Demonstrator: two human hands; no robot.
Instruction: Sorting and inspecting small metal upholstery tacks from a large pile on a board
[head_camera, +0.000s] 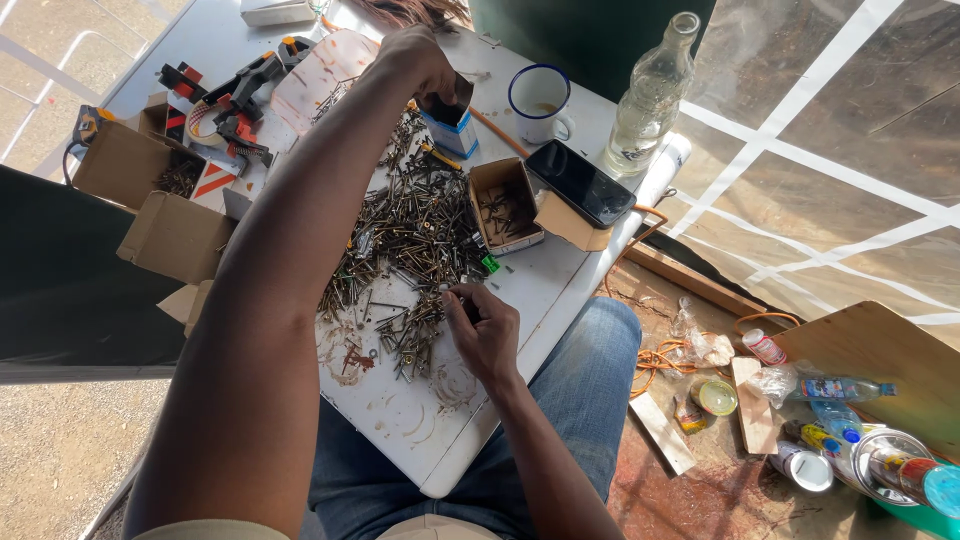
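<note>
A heap of dark screws and nails covers the middle of a white table. My right hand rests at the heap's near edge, fingers pinched over a few screws. My left hand reaches across the far side of the table and its fingers sit at the open top of a small blue and white carton. Whether the left hand holds anything in its fingers is hidden. A small open cardboard box with some screws inside stands right of the heap.
A black phone, a white mug and a clear glass bottle stand at the table's right. Cardboard boxes and orange-black clamps lie at the left. Bottles and tins litter the floor.
</note>
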